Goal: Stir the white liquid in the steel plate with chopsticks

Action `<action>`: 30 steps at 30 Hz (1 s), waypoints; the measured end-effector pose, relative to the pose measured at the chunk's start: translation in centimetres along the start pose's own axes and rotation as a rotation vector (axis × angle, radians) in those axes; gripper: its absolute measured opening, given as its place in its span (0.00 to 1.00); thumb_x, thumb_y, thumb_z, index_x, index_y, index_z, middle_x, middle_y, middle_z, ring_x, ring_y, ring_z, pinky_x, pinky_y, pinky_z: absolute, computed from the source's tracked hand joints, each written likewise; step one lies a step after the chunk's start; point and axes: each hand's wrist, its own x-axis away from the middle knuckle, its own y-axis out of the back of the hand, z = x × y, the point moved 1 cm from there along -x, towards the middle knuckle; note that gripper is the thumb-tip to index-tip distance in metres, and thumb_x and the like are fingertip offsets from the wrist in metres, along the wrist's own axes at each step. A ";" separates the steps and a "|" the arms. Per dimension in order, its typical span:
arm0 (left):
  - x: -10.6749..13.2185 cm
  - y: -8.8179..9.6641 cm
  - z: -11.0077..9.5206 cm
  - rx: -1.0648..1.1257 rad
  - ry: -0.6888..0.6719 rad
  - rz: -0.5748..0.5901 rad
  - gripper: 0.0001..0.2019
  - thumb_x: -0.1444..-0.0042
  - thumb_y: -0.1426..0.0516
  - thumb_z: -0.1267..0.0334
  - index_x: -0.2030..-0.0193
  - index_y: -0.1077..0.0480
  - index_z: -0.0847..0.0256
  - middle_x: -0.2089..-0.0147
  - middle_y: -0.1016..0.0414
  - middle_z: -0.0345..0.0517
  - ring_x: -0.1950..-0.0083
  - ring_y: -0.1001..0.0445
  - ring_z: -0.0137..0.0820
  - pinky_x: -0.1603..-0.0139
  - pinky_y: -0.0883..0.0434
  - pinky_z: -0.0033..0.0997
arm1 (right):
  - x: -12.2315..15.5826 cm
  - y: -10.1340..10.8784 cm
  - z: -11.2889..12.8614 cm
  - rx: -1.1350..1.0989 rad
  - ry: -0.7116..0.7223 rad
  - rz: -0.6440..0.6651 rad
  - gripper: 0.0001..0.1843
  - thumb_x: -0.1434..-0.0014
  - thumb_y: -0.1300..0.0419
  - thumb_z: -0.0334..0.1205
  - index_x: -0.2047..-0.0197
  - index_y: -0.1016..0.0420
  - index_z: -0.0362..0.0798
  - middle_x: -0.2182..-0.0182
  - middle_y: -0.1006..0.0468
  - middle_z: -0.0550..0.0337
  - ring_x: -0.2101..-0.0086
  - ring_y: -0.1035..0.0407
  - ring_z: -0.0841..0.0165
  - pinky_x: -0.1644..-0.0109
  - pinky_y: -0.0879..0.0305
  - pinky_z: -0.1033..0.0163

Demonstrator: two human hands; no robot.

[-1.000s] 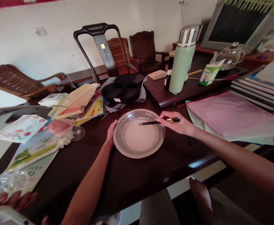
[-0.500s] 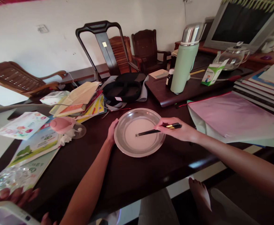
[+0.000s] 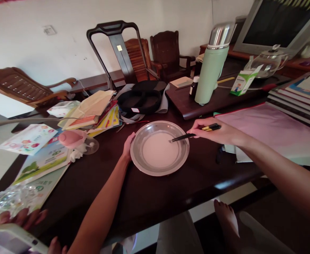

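Note:
A round stainless steel basin (image 3: 160, 172) with pale, milky liquid (image 3: 159, 151) in it sits on the dark table. At its left rim, my left hand (image 3: 129, 145) grips the side, the fingers partly hidden by the basin. A pair of black chopsticks (image 3: 181, 137) with gold bands is pinched in my right hand (image 3: 210, 131), just beyond the right rim. Their tips point left and down over the liquid's right part; whether they touch it I cannot tell.
A green thermos (image 3: 211, 76) and a small carton (image 3: 243, 83) stand on a raised board behind. To the right lie a pink folder (image 3: 279, 130) and stacked books (image 3: 298, 104). Papers (image 3: 88, 109) and a black bag (image 3: 140, 100) lie behind left. Another person's hand (image 3: 25, 218) holds a phone.
My right hand has moved right and slightly up with the chopsticks, so their tips have gone from the basin's middle to its right part. My left hand stays at the rim.

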 end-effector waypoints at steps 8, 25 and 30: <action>0.1 0.0 -0.1 -0.026 -0.006 0.010 0.14 0.42 0.46 0.56 0.72 0.26 0.61 0.77 0.23 0.44 0.65 0.20 0.40 0.64 0.24 0.35 | 1.0 -2.2 0.4 -0.203 -0.044 0.195 0.13 0.42 0.40 0.50 0.68 0.23 0.49 0.67 0.18 0.58 0.65 0.26 0.67 0.61 0.33 0.62; -0.2 0.2 0.1 -0.001 0.000 0.005 0.15 0.41 0.48 0.57 0.72 0.26 0.62 0.73 0.21 0.46 0.62 0.20 0.41 0.61 0.24 0.37 | -0.1 -1.2 0.5 0.070 0.078 -0.040 0.13 0.39 0.43 0.48 0.68 0.25 0.48 0.74 0.25 0.63 0.72 0.36 0.72 0.66 0.43 0.64; -0.1 0.2 0.1 -0.015 -0.001 0.003 0.15 0.41 0.48 0.57 0.72 0.26 0.62 0.75 0.22 0.47 0.63 0.20 0.41 0.61 0.24 0.37 | 1.8 0.4 1.7 -0.011 -0.005 0.155 0.15 0.40 0.42 0.51 0.68 0.24 0.49 0.73 0.24 0.62 0.70 0.32 0.69 0.66 0.42 0.64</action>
